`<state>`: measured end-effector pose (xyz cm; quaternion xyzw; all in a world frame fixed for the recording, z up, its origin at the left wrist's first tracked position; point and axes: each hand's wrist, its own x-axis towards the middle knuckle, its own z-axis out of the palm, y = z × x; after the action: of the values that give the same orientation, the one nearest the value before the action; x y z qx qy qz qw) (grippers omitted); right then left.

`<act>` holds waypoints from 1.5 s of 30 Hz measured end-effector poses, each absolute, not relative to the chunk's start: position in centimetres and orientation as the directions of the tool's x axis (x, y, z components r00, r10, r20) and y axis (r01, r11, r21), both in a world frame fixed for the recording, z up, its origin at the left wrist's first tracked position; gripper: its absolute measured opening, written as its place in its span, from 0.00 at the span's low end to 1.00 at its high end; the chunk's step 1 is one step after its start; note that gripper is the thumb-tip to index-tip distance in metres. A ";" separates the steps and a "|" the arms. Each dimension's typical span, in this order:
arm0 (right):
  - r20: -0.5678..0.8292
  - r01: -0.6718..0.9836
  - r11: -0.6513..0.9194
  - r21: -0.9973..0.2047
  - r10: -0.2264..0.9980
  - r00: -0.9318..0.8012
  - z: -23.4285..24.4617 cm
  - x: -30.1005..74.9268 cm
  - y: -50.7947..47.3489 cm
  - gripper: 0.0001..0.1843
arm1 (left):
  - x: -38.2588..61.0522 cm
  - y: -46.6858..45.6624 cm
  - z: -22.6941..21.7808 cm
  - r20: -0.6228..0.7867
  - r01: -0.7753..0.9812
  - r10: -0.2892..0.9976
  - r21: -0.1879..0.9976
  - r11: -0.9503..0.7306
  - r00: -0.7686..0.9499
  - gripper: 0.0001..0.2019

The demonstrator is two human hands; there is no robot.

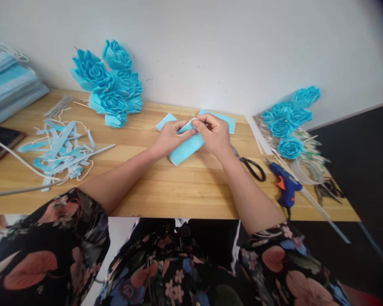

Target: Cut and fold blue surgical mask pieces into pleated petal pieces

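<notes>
Both hands meet over the middle of the wooden table, pinching a light blue piece of fabric (188, 148) that looks folded. My left hand (171, 137) grips its upper left edge between thumb and fingers. With thumb and forefinger, my right hand (214, 132) holds the upper corner close to the left thumb. Behind the hands lie more flat blue pieces, one (166, 120) at the left and another (221, 121) at the right, partly hidden by my right hand. Black-handled scissors (253, 168) rest beside my right wrist, their blades partly covered.
Blue fabric roses (115, 85) stand at the back left, more roses (287, 114) at the right. A blue glue gun (285, 182) lies near the right edge. Left are cut strips (62, 144), a phone (1, 144), a cable (22, 158) and stacked face masks (9, 85).
</notes>
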<state>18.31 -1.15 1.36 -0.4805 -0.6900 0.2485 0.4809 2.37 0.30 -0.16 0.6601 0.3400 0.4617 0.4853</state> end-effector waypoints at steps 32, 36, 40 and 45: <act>0.648 0.658 0.458 -0.597 0.760 0.059 1.1 19.3 -1.0 0.20 | 1.8 1.4 -1.0 0.336 0.151 0.865 0.898 -0.413 0.373 0.20; 0.697 0.731 0.395 -0.557 0.701 0.151 1.1 20.8 -0.3 0.22 | 1.4 1.9 -1.4 0.287 0.155 0.896 0.922 -0.354 0.340 0.17; 0.696 0.722 0.374 -0.582 0.688 0.206 1.2 21.8 0.1 0.24 | 1.1 2.2 -1.4 0.255 0.127 0.905 0.941 -0.313 0.342 0.15; 0.656 0.650 0.373 -0.662 0.709 0.260 0.8 22.2 0.6 0.25 | 0.9 2.5 -1.4 0.266 0.136 0.901 0.935 -0.328 0.344 0.17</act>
<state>22.21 0.55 0.78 -0.5592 -0.6077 0.0260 0.5633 0.95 2.46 -1.44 0.6903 0.3753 0.4328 0.4419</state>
